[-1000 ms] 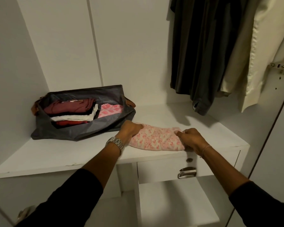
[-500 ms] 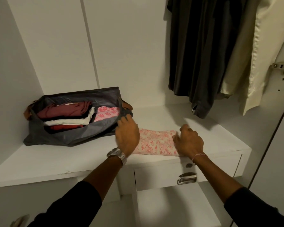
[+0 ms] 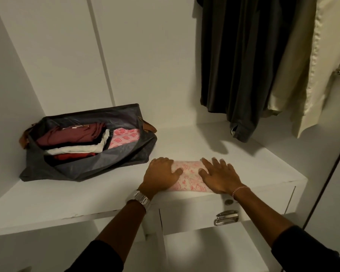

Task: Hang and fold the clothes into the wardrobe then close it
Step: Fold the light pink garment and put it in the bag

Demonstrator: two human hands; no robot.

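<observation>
Both hands are lying flat, fingers spread, pressing on the folded pink-patterned garment (image 3: 188,176) on the white wardrobe shelf (image 3: 86,195): the left hand (image 3: 160,176) on its left end, the right hand (image 3: 219,176) on its right. Beyond the left hand, a grey fabric bag (image 3: 82,165) is sitting open, holding stacked maroon, white and red clothes (image 3: 75,141) beside a pink printed cloth (image 3: 124,140). Above the right hand, dark and cream garments (image 3: 243,65) are hanging.
</observation>
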